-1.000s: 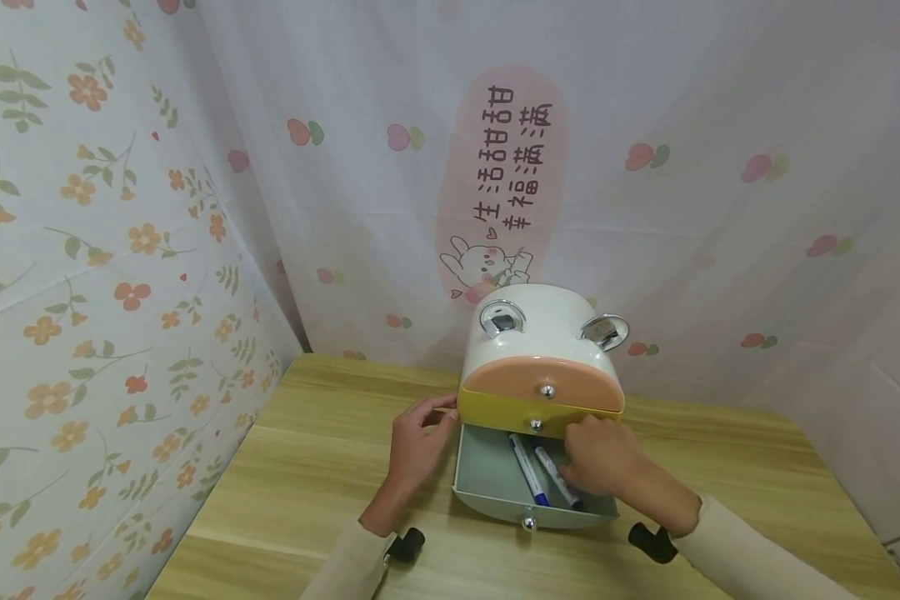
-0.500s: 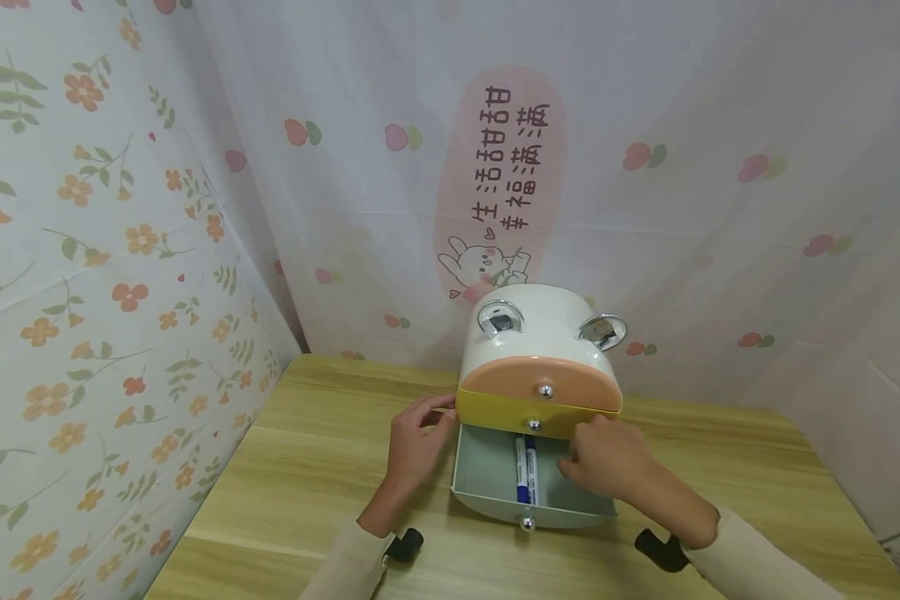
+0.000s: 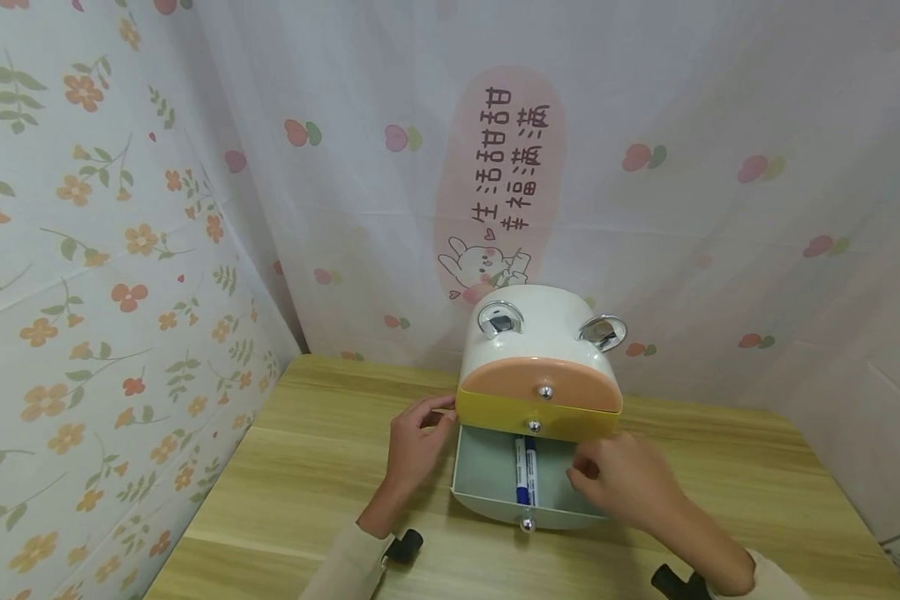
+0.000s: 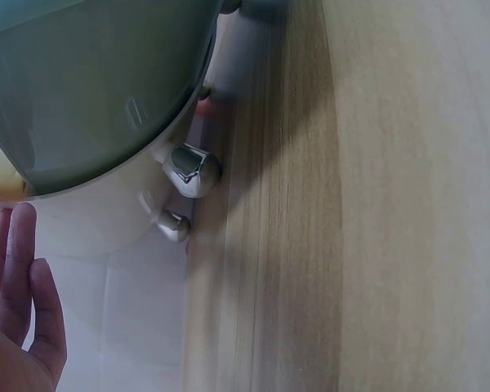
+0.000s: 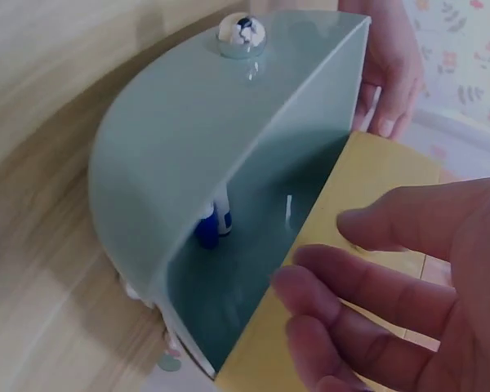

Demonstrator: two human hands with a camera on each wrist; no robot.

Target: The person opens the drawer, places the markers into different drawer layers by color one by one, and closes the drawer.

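A white drawer organizer (image 3: 543,321) with an orange top drawer (image 3: 506,382), a yellow middle drawer (image 3: 487,408) and a pulled-out green bottom drawer (image 3: 483,462) stands on the table. Two blue-and-white markers, a left one (image 3: 521,471) and a right one (image 3: 532,473), lie side by side in the green drawer. My left hand (image 3: 417,437) rests its fingertips at the organizer's left side, fingers relaxed. Over the green drawer's right side hovers my right hand (image 3: 624,477), loosely curled around nothing; the right wrist view shows a gap between thumb and fingers.
Round silver knobs sit on the drawer fronts, such as the green drawer's knob (image 3: 527,524). Two shiny ear-like pieces, left (image 3: 501,318) and right (image 3: 603,332), stick up from the organizer. Behind the wooden table (image 3: 330,475) hangs a printed curtain (image 3: 360,250).
The two markers, earlier slanted and apart, now lie together and straighter. My right hand has drawn back to the right and toward me. My left hand stays put.
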